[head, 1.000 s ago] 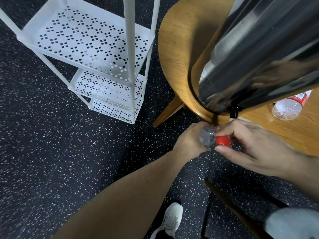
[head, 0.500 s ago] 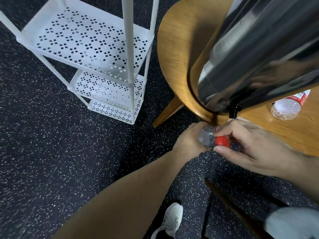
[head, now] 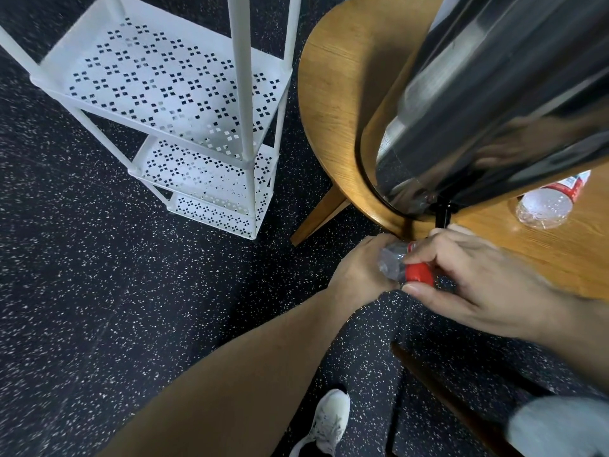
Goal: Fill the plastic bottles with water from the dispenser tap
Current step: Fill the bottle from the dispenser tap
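- The left hand (head: 359, 268), at centre right of the frame, wraps its curled fingers round the body of a clear plastic bottle (head: 392, 263), holding it just off the edge of the wooden table (head: 333, 94).
- The right hand (head: 468, 285) comes in from the right; its thumb and forefinger pinch the red cap (head: 418, 274) on the bottle's neck, the other fingers curled behind.
- The bottle sits between the two hands, just below and in front of the black tap (head: 443, 214); whether it holds any water I cannot tell.
- The tap hangs from the bottom of a shiny steel dispenser (head: 494, 103), which fills the upper right of the frame and stands on the table.
- A second clear bottle (head: 543, 207) with a red and white label lies on its side on the table at the right edge, near the dispenser's base.
- A white perforated metal shelf rack (head: 178, 94) stands in the upper left on the dark speckled floor (head: 82, 291).
- A white shoe (head: 329, 420) shows at the bottom centre, and a grey sleeve (head: 560, 427) at the lower right corner.
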Demonstrator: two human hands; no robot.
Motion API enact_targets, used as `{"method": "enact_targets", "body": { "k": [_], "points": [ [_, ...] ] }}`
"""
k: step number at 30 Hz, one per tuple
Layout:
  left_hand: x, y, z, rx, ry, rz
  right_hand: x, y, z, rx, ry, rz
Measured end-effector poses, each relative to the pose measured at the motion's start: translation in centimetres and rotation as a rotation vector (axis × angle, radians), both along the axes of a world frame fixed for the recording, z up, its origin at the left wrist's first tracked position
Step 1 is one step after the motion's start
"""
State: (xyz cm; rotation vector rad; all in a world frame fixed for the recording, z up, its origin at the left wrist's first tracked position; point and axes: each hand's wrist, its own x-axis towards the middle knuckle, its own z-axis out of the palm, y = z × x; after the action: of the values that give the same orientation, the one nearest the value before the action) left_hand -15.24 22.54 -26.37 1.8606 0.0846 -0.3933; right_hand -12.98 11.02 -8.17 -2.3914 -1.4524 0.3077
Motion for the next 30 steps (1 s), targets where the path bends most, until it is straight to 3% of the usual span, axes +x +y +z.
{"method": "enact_targets", "body": {
  "k": [15,22,30],
  "points": [
    [0.0,-0.7,1.0,0.01,0.09,-0.08,-0.9,-0.5,-1.6,-0.229,-0.284,0.089],
    [-0.9,0.2,1.9,-0.011,0.059,0.023,-0.8,-0.7,-2.2,-0.12,-0.306,0.133],
    [-0.7,0.5,2.2,0.032,0.062,-0.005,-1.1,-3.1,-1.6,-0.013,-0.265,0.044]
  ]
}}
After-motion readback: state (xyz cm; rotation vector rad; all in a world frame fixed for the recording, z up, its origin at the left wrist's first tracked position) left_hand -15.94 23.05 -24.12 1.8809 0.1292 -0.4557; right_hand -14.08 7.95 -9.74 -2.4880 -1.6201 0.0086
